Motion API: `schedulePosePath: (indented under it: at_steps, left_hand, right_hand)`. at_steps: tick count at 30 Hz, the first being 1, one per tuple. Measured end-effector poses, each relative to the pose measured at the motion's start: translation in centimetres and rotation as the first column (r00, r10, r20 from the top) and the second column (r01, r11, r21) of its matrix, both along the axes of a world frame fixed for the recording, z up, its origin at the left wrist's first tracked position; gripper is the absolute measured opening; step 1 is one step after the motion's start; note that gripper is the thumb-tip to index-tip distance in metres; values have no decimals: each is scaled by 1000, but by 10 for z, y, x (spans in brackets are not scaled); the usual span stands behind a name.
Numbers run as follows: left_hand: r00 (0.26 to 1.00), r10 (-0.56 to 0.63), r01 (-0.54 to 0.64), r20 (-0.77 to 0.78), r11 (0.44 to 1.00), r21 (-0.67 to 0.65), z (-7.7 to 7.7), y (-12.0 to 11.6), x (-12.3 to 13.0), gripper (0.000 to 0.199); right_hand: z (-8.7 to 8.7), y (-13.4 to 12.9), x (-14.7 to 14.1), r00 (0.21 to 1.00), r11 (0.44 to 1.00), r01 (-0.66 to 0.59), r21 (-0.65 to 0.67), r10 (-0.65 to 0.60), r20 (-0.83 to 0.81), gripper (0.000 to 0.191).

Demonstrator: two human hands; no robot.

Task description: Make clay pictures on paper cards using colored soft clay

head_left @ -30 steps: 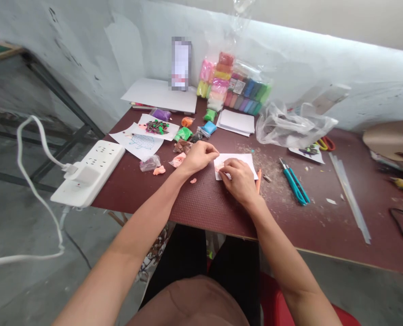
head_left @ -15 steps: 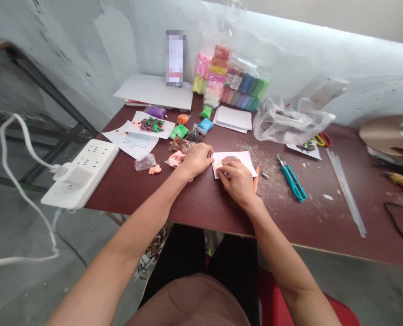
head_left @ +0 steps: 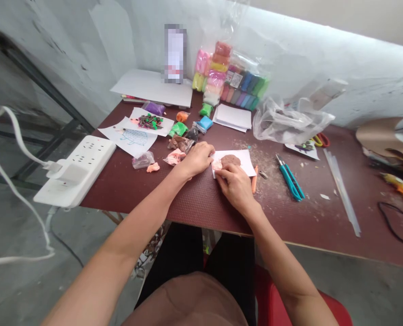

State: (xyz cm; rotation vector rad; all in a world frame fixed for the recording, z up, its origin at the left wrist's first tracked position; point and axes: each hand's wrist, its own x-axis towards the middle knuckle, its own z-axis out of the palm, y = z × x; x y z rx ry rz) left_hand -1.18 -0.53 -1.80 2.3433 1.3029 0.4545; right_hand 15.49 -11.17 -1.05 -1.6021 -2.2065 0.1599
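Note:
On a white paper card [head_left: 246, 159] lies a flattened brown clay shape [head_left: 230, 160], with a smaller piece of peach clay [head_left: 217, 165] at its left end. My right hand [head_left: 236, 183] is over the lower part of the card, its fingers bent and pressed together at the peach clay. Its knuckles hide part of the brown shape. At the card's left edge, my left hand [head_left: 198, 159] has its fingers curled and pinches the paper. Just left of that hand is an opened packet of peach clay [head_left: 175, 156], and a loose peach lump [head_left: 153, 167] lies farther left.
Brown [head_left: 180, 143], green [head_left: 178, 129] and blue clay packets [head_left: 205, 123] lie behind my left hand. A teal utility knife [head_left: 290, 181] and clear glue sticks [head_left: 342, 192] lie to the right. A white power strip [head_left: 75, 174] overhangs the left edge.
My right hand has shifted slightly down on the card, uncovering more of the brown clay shape and the peach piece. My left hand stays at the card's edge. The view has moved slightly.

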Motion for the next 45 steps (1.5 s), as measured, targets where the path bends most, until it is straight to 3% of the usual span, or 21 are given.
schedulePosePath:
  at_steps: [6, 22, 28, 34, 45]
  left_hand:
    - [999, -44, 44, -2, 999, 0, 1, 1, 2, 29]
    - [998, -56, 56, 13, 998, -15, 0, 1, 1, 26]
    - [999, -51, 51, 4, 999, -17, -2, 1, 2, 27]
    - [999, -36, 37, 16, 999, -12, -4, 1, 3, 26]
    - [999, -52, 51, -9, 998, -20, 2, 0, 2, 27]
  right_hand:
    - [2, 0, 5, 993, 993, 120, 22, -120, -2, 23]
    - [7, 4, -1, 989, 991, 126, -38, -122, 82, 30]
    - [6, 11, -2, 993, 998, 46, -32, -43, 108, 28]
    - [0, 4, 1, 994, 996, 65, 65, -70, 87, 24]
    - [2, 11, -3, 990, 1000, 1, -20, 2, 139, 28]
